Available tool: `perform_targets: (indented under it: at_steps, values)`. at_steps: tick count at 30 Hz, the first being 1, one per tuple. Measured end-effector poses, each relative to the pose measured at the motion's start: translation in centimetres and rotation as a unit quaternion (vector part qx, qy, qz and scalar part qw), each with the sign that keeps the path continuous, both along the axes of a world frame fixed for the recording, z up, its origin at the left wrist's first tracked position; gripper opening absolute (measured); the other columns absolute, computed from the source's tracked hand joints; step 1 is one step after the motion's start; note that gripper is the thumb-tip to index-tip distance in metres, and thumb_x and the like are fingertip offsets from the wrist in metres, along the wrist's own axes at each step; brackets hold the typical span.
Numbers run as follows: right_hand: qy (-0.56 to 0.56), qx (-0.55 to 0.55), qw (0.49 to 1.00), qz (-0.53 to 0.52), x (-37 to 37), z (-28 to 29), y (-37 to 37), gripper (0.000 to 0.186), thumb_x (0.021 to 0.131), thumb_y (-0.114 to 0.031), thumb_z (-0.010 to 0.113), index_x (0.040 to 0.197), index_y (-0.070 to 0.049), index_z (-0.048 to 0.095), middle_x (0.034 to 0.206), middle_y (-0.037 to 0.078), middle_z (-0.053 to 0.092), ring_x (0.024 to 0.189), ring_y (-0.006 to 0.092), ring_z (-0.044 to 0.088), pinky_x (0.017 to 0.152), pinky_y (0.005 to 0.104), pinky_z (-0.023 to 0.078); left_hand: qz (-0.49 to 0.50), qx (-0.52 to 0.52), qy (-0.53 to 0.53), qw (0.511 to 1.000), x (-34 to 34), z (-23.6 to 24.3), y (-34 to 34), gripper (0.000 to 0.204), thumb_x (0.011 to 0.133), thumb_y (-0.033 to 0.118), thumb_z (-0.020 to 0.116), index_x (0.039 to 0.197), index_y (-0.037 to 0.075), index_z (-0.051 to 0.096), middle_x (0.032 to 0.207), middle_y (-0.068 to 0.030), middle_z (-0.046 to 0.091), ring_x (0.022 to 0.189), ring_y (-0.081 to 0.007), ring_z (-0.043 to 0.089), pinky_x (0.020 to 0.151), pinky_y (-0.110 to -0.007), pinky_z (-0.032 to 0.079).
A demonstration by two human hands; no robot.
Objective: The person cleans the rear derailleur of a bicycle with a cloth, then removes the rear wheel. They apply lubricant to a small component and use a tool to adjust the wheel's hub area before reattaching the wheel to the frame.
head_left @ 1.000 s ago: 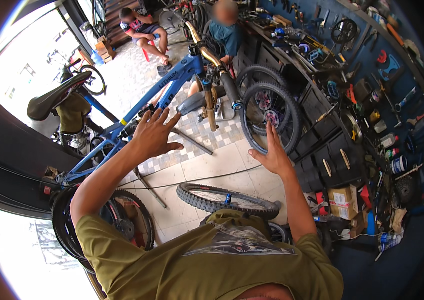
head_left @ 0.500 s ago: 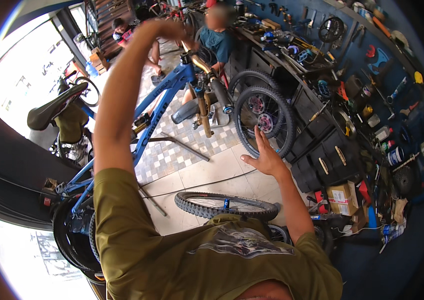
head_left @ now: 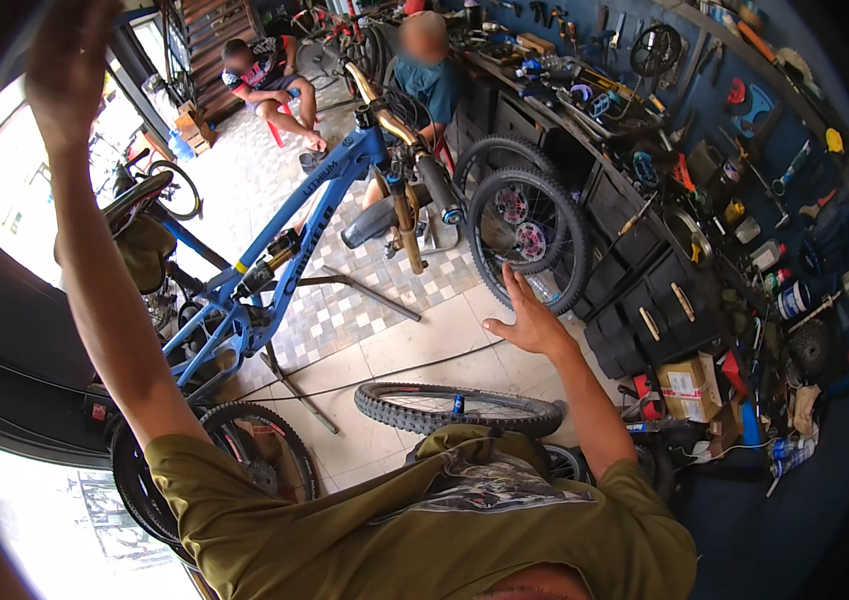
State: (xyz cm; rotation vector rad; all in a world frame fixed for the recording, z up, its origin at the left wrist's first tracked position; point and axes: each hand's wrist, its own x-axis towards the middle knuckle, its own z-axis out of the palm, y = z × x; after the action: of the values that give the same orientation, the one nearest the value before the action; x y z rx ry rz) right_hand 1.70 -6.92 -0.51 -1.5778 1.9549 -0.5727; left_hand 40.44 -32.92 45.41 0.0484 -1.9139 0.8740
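Observation:
My left hand point(head_left: 69, 75) is raised at the upper left, blurred and partly in shadow, so its fingers are hard to read. My right hand point(head_left: 526, 315) is open in mid-air, fingers spread and holding nothing, in front of two upright wheels with pink rotors point(head_left: 529, 240). Between my arms stands a blue bicycle frame point(head_left: 309, 200) on a stand point(head_left: 384, 300), with a gold handlebar point(head_left: 399, 125) and a fork point(head_left: 409, 240) with no wheel in it. A loose wheel point(head_left: 454, 408) lies flat on the tiled floor below my right hand.
Two people point(head_left: 269, 85) point(head_left: 424, 70) sit behind the bike. A dark workbench point(head_left: 584, 140) and blue tool wall point(head_left: 704, 100) line the right, with cardboard boxes point(head_left: 684, 390) below. More wheels point(head_left: 284, 455) stand lower left. A cable point(head_left: 344, 380) crosses the floor.
My left arm rose from the bike frame across the handlebar, then swung left to the upper-left edge. My right hand stays open, slightly lower than a second ago. The view has shifted slightly.

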Motion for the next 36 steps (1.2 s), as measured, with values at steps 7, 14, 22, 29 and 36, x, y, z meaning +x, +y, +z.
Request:
perform_targets:
  at_steps: [7,14,22,29,36]
  values:
    - [0.018,0.009,1.0,0.014,-0.7,-2.8,1.6,0.116,0.086,-0.05,0.074,0.162,-0.005,0.0,0.166,0.026,0.017,0.153,0.038,0.022,0.121,0.0434,0.029,0.059,0.424,-0.077,0.901,-5.3,-21.1,4.3,0.023,0.09,0.013,0.075,0.111,0.004,0.07,0.084,-0.0079,0.071,0.069,-0.0161,0.065,0.069,-0.031,0.054]
    - [-0.01,0.063,0.998,-0.022,-2.1,-3.9,4.9,0.116,0.085,-0.046,0.075,0.161,-0.002,-0.001,0.165,0.025,0.021,0.151,0.036,0.028,0.121,0.0398,0.03,0.065,0.665,-0.268,0.694,-8.9,-40.1,8.3,0.028,0.088,0.029,0.075,0.107,0.009,0.071,0.092,-0.0114,0.075,0.08,-0.0267,0.072,0.073,-0.038,0.057]
    - [-0.021,0.07,0.996,-0.054,-3.1,-7.7,8.9,0.115,0.085,-0.045,0.073,0.161,-0.001,-0.001,0.158,0.03,0.032,0.144,0.0393,0.039,0.117,0.0392,0.036,0.105,0.673,-0.494,0.541,-14.2,-62.1,20.5,0.064,0.084,0.058,0.072,0.127,0.011,0.06,0.107,-0.0137,0.073,0.102,-0.0349,0.07,0.087,-0.047,0.055]
    - [-0.023,0.128,0.988,-0.079,-3.1,-5.7,10.3,0.113,0.085,-0.043,0.073,0.161,-0.002,0.001,0.154,0.032,0.038,0.14,0.0419,0.045,0.114,0.0407,0.039,0.101,0.641,-0.597,0.473,-19.1,-68.6,25.3,0.073,0.089,0.049,0.067,0.146,0.01,0.043,0.125,-0.0182,0.068,0.117,-0.0358,0.066,0.094,-0.052,0.053]
    - [-0.029,0.093,0.992,-0.078,-3.0,-7.3,10.0,0.111,0.084,-0.043,0.073,0.161,-0.001,0.005,0.147,0.035,0.045,0.135,0.0444,0.049,0.111,0.0428,0.041,0.096,0.561,-0.669,0.478,-19.4,-69.6,23.4,0.066,0.091,0.036,0.066,0.148,0.013,0.04,0.124,-0.0179,0.069,0.117,-0.0351,0.066,0.094,-0.05,0.053]
